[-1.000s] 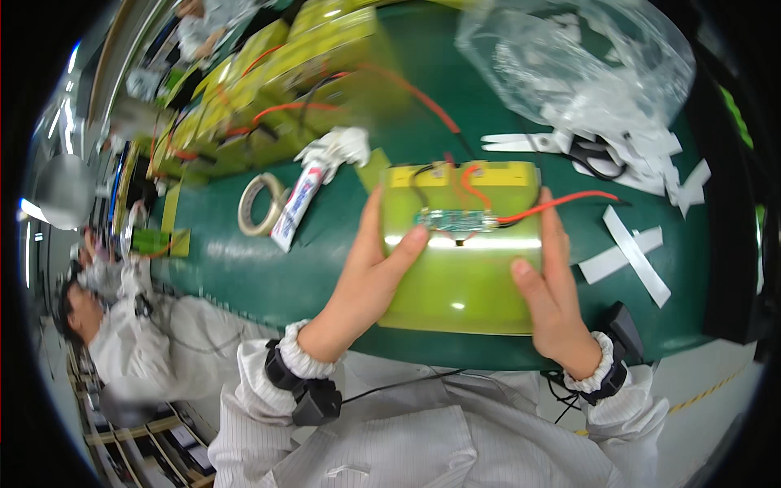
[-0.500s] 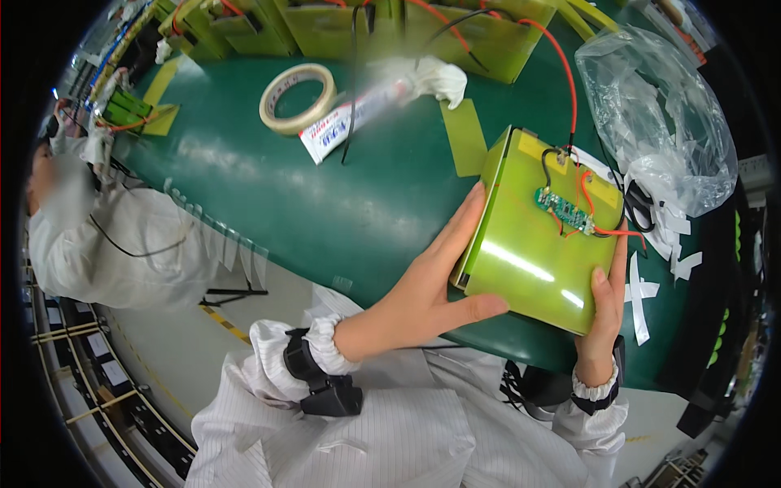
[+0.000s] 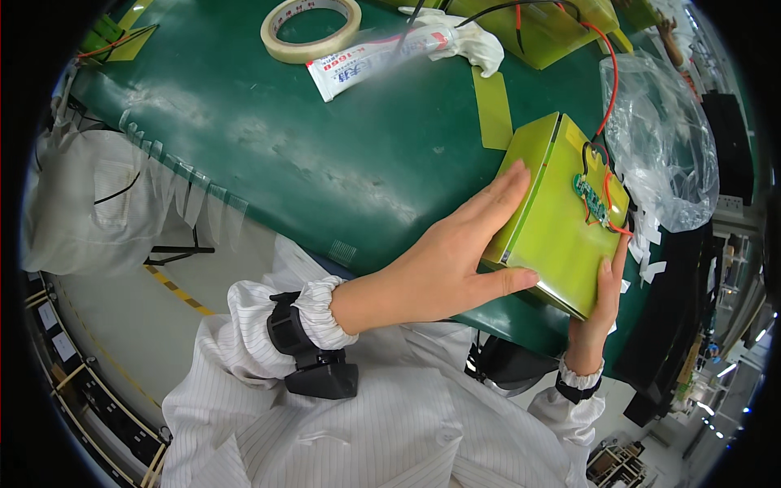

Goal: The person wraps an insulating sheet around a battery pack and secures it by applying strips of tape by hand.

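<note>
A box-shaped battery pack [image 3: 553,244] covered in yellow-green boards sits tilted over the right part of the green table. My left hand [image 3: 468,252] presses along its left side, fingers stretched on the side panel and thumb at the near edge. Around the near right corner, my right hand [image 3: 604,297] grips the pack, its thumb on the front face; the rest of its fingers are mostly hidden behind. A small green circuit board [image 3: 591,200] with red and black wires lies on the pack's face. Whether the pack's bottom touches the table is hidden.
Beyond lie a roll of tape [image 3: 281,47], a white tube [image 3: 354,71], a crumpled white glove [image 3: 480,53] and a yellow-green strip [image 3: 492,110]. A clear plastic bag [image 3: 667,154] is at the right. More yellow-green packs [image 3: 545,37] stand at the back. A person's sleeve [image 3: 98,195] shows at left.
Both hands have tipped the pack, so its left side shows more and its face with the circuit board turns to the right. The whole view has shifted too.
</note>
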Available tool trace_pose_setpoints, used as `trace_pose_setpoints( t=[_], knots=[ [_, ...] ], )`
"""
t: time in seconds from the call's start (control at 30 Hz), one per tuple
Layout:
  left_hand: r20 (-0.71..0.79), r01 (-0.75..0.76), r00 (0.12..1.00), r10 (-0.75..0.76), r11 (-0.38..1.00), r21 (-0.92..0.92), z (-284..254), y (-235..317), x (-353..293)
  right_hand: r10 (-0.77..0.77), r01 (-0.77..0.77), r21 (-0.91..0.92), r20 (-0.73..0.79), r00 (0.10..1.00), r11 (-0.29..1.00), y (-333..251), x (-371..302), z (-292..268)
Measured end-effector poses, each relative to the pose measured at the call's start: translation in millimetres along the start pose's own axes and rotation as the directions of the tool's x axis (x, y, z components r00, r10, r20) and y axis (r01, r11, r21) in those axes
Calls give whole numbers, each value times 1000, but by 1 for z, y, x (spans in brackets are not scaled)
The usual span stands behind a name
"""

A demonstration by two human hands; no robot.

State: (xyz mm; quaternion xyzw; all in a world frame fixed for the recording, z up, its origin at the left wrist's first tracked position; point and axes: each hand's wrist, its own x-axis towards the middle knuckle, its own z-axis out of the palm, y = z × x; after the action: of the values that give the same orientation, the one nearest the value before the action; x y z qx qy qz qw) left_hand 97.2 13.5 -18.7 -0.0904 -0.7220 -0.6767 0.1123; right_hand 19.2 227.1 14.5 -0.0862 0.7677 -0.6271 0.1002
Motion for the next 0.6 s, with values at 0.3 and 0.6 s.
trace_pose_setpoints(
  t=[0.3, 0.6],
  knots=[
    [-150, -67, 986, 67, 998, 3, 23, -3, 1, 0, 1, -56, 9, 1000, 998, -8, 1, 3],
    [-178, -44, 983, 44, 999, 2, 26, 1, 0, 19, -13, -64, 102, 995, 998, -5, 2, -6]
  ],
)
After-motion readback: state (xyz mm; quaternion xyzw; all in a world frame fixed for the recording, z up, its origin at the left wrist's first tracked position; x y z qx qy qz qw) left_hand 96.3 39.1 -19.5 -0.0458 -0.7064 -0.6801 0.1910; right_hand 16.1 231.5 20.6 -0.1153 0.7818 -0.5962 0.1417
